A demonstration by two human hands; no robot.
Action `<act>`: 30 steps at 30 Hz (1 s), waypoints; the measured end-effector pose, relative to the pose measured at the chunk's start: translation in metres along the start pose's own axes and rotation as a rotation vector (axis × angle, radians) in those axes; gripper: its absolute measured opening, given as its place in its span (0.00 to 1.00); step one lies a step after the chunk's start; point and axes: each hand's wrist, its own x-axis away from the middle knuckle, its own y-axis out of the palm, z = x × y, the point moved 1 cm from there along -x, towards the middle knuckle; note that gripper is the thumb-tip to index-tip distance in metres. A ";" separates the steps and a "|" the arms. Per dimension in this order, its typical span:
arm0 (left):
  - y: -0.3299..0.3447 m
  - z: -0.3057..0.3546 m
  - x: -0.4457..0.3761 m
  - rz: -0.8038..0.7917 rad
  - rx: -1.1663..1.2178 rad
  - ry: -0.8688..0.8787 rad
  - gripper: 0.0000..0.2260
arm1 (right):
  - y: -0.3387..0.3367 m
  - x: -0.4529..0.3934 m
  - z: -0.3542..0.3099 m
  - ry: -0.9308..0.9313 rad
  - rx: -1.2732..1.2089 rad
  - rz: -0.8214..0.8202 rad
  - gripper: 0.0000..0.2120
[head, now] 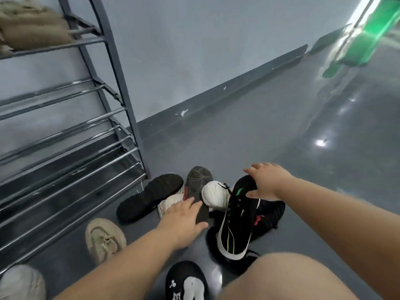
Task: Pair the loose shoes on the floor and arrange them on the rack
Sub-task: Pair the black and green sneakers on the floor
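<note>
A pile of loose shoes lies on the grey floor beside the metal shoe rack. My left hand grips a dark grey knit shoe in the pile's middle. My right hand holds the heel end of a black sneaker with a white sole edge and green stripes, tilted on the pile. An upturned black shoe shows its sole at left. A white shoe sits between the two held shoes. A beige shoe lies alone near the rack. Beige shoes rest on the top shelf.
More black shoes lie under the held sneaker. A black slipper with a white print is on my foot at the bottom; my bare knee is at lower right. A pale shoe is at the bottom left. A green object stands far right.
</note>
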 end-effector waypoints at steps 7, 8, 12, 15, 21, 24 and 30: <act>0.055 0.023 -0.048 -0.239 0.412 -0.053 0.31 | 0.094 -0.005 -0.004 0.072 -0.280 -0.214 0.44; 0.064 0.026 -0.054 -0.267 0.506 -0.079 0.31 | 0.107 -0.004 -0.006 0.095 -0.347 -0.245 0.46; 0.097 0.037 -0.070 -0.315 0.839 -0.196 0.30 | 0.142 0.002 -0.022 0.183 -0.683 -0.302 0.50; 0.102 0.045 -0.071 -0.314 0.991 -0.252 0.27 | 0.151 0.003 -0.031 0.242 -0.926 -0.240 0.52; 0.076 0.045 -0.064 -0.323 1.234 -0.226 0.23 | 0.136 0.008 -0.032 0.321 -1.144 -0.090 0.51; 0.055 0.034 -0.054 -0.274 1.252 -0.185 0.22 | 0.114 0.012 -0.038 0.315 -1.228 -0.016 0.54; -0.011 0.002 -0.010 -0.091 1.327 -0.147 0.19 | 0.032 0.023 -0.071 0.175 -1.309 0.147 0.45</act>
